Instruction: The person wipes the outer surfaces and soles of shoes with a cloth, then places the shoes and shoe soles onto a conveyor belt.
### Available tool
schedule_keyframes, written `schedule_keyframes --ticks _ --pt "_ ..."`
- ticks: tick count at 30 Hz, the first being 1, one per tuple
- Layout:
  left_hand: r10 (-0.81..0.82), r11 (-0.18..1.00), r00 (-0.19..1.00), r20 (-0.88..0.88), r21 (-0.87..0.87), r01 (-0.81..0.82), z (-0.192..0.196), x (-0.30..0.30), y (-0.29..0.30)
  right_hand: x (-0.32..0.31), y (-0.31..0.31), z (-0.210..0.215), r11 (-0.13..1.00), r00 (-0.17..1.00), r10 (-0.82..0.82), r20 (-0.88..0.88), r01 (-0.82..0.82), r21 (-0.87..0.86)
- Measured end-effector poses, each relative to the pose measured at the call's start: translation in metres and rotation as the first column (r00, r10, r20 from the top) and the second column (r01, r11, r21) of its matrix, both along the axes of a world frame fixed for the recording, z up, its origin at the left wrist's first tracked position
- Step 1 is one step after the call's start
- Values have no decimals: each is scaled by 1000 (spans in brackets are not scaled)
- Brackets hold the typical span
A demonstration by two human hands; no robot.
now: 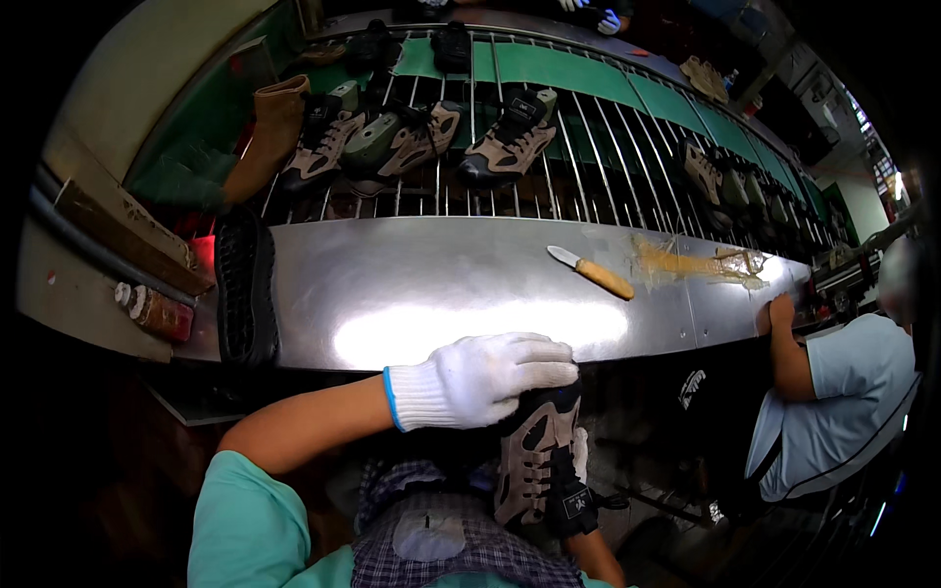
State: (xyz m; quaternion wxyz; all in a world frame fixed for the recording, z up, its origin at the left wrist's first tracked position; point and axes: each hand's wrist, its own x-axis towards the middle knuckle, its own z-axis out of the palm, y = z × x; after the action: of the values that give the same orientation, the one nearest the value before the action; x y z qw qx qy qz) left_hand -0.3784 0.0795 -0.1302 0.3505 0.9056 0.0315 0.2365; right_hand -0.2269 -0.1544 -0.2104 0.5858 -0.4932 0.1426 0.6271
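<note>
A brown and black lace-up shoe (529, 461) is held upright off the front of the metal bench, its toe up and its tongue toward me. My left hand (490, 379), in a white knit glove with a blue cuff, wraps its fingers over the toe. Behind the shoe's right side, a strip of white glove shows my right hand (581, 453) gripping it; most of those fingers are hidden by the shoe. Beyond my hands, a knife (593, 273) with a wooden handle lies on the bench, its short blade pointing left.
The metal bench (441, 265) borders a rack of metal bars (613, 157) carrying several similar shoes (510, 137) and a tan boot (267, 137). A black sole (245, 289) lies at the bench's left end, near a small bottle (162, 312). A co-worker (833, 392) sits at right.
</note>
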Motion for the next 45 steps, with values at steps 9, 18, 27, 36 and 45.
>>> schedule_keyframes --ticks 9,18,27,36,45 --pt "-38 863 981 -190 -501 -63 -2 -17 -8 -3 -6 -2 1000 987 8 162 -12 24" --pt "-81 821 990 -119 -571 -2 -5 -12 -28 -1 -15 -10 951 978 -198 -61 206 228" --pt "-129 755 971 -203 -655 -36 -4 -17 -55 -11 -29 3 961 984 -180 -11 179 209" --pt "20 767 985 -171 -629 -124 -40 -30 -89 -20 -18 3 965 989 -151 2 147 218" --pt "132 792 985 -112 -585 -172 -25 -40 -121 -19 -15 4 966 993 -110 31 100 238"
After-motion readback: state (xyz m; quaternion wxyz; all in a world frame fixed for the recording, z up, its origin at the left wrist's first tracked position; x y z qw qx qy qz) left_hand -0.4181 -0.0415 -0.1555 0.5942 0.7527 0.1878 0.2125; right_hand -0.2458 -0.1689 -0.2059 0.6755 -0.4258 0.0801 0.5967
